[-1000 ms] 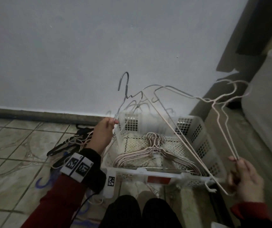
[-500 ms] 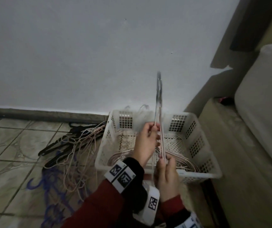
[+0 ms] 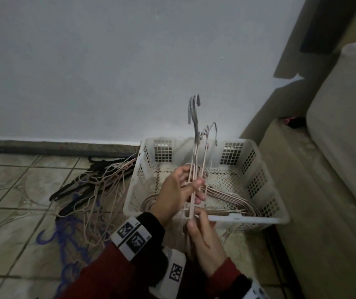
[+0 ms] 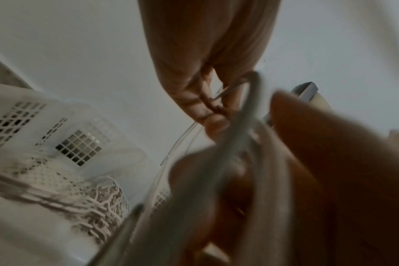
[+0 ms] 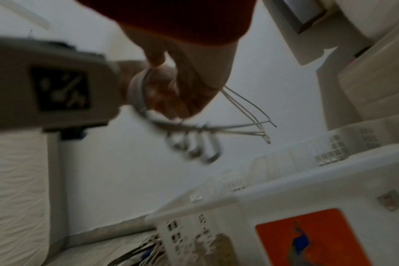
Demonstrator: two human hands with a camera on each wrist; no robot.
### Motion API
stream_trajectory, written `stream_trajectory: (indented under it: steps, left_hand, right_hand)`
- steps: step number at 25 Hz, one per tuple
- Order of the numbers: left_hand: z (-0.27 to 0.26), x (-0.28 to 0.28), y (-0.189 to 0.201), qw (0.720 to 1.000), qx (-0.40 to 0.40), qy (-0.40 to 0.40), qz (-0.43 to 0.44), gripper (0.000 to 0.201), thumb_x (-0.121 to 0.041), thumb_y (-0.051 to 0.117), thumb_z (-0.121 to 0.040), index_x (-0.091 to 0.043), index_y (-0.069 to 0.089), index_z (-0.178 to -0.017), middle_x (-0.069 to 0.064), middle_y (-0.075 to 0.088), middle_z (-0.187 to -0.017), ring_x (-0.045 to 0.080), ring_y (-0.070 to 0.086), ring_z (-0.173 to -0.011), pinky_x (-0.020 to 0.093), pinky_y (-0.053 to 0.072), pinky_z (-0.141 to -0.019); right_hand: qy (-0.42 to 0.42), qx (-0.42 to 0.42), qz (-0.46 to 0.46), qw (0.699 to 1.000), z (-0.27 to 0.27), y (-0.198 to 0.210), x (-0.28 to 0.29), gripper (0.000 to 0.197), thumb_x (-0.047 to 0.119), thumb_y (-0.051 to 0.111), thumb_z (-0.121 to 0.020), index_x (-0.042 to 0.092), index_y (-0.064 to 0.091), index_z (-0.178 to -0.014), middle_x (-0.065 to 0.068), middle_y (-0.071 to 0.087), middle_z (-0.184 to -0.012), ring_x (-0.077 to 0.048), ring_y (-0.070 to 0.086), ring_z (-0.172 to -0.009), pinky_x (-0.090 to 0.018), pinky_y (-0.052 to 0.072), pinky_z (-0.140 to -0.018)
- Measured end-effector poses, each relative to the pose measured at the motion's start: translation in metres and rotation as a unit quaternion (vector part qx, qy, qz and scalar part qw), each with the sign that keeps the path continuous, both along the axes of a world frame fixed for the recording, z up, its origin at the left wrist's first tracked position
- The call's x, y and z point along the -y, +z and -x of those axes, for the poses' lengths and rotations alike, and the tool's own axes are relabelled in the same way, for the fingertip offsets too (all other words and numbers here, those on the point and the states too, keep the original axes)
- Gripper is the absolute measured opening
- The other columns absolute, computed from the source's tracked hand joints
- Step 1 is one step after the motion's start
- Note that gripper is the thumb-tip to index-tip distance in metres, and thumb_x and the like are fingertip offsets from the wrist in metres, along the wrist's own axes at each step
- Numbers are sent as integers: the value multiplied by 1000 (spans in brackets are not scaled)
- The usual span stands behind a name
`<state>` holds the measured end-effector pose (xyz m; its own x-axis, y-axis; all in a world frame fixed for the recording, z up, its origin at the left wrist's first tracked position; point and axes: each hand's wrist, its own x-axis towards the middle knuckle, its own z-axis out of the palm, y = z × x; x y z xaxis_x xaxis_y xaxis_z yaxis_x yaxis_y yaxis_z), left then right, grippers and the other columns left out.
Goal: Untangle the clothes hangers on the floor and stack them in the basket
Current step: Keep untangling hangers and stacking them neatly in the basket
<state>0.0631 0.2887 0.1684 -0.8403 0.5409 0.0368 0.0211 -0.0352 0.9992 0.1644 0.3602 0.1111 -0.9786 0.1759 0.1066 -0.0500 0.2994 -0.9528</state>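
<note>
Change: half a second before, the bundle of wire hangers (image 3: 196,169) showed as a single thin upright line with one hook at top; now the hooks fanned apart at upper centre, and both hands sat slightly lower in the frame. One second before, the hands were spread wide with the hangers opened out between them.
Left hand (image 3: 173,197): its grip was closed round the hanger wires near mid-length, fingers curled across them, at centre frame above the basket.
Right hand (image 3: 205,240): just below the left, its grip pinched the lower ends of the same wires.
Hangers held: thin pale pink wire with grey hooks, standing nearly upright; the left wrist view was blurred, showing only wire loops crossing fingers.
Basket (image 3: 256,221): white plastic, rectangular, lattice-holed walls and floor, at centre right on the floor; an orange sticker (image 5: 312,239) with a blue bird on its front wall.
Hangers in basket (image 3: 226,196): pink wire, lying flat, nested together.
Pile on floor (image 3: 90,190): tangled pink wire, black and blue hangers, left of the basket, touching its side.
Floor (image 3: 11,212): glossy patterned tiles.
Surroundings: plain white wall (image 3: 108,72) behind; beige cushioned sofa (image 3: 341,147) at right edge, close beside the basket.
</note>
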Motion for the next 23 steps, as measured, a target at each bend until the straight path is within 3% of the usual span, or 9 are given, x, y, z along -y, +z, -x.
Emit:
stream_trajectory:
  steps: [3, 5, 7, 10, 12, 15, 19, 22, 23]
  left_hand:
    - [14, 29, 5, 996, -51, -33, 67, 21, -8, 59, -86, -25, 55, -97, -3, 67, -84, 7, 62, -49, 17, 49, -46]
    - [19, 51, 8, 974, -146, -65, 158, 25, -13, 62, -85, -36, 55, -93, -13, 68, -75, 3, 61, -49, 13, 47, -49]
    - [20, 65, 11, 942, -218, -105, 231, 24, -15, 62, -86, -37, 53, -91, -15, 66, -69, 3, 59, -53, 9, 44, -55]
    - [23, 76, 17, 933, -200, -156, 254, 20, -18, 61, -86, -34, 54, -95, -6, 70, -80, 2, 55, -54, 11, 44, -55]
    - [29, 80, 17, 937, -164, -189, 244, 15, -21, 61, -85, -28, 57, -98, 2, 72, -82, 3, 51, -51, 16, 44, -50]
    - [36, 83, 15, 951, -80, -217, 205, 25, -35, 62, -77, -22, 59, -98, 1, 68, -73, 4, 48, -47, 18, 42, -44]
    - [44, 85, 15, 942, -116, -215, 228, 8, -24, 60, -85, -23, 57, -93, -7, 61, -57, 1, 47, -44, 16, 41, -45]
    - [58, 78, 15, 837, -333, -166, 401, 12, -29, 52, -91, -27, 50, -103, -13, 57, -69, 0, 56, -61, 20, 41, -61]
    - [64, 72, 14, 799, -380, -135, 446, 21, -31, 48, -93, -25, 46, -112, -11, 59, -81, 9, 62, -73, 24, 42, -65]
  right_hand:
    - [12, -61, -111, 992, 3, 15, -46, 37, 68, 40, -77, 51, 37, -110, 21, 52, -99, 9, 48, -92, -11, 39, -83]
    - [-119, -145, -249, 950, 18, 29, -90, 59, 53, 49, -79, 31, 31, -130, -2, 47, -121, -2, 40, -111, -21, 34, -102]
    - [-206, -140, -386, 888, 39, 47, -126, 75, 38, 57, -76, 12, 23, -137, -24, 39, -135, -21, 29, -126, -40, 24, -105]
    - [-109, -55, -517, 847, 60, 52, -153, 82, 39, 65, -77, 9, 23, -142, -22, 32, -146, -27, 17, -140, -43, 7, -108]
    - [-25, -56, -503, 862, 60, 46, -157, 80, 65, 41, -78, 13, 31, -139, -15, 36, -146, -16, 16, -138, -42, 5, -112]
    - [72, -38, -394, 915, 54, 33, -155, 92, 83, 11, -69, 24, 39, -133, -9, 49, -136, -6, 35, -125, -41, 24, -109]
    - [111, -74, -377, 917, 54, 21, -155, 50, 72, 24, -81, 32, 46, -103, -13, 62, -94, -7, 52, -85, -20, 39, -76]
    - [106, -70, -380, 916, 65, 31, -159, 44, 69, 20, -83, 30, 40, -80, 9, 53, -69, -7, 45, -70, -17, 31, -63]
    - [100, -58, -381, 917, 70, 37, -161, 46, 70, 20, -82, 29, 40, -79, 17, 46, -67, -4, 44, -67, -17, 31, -62]
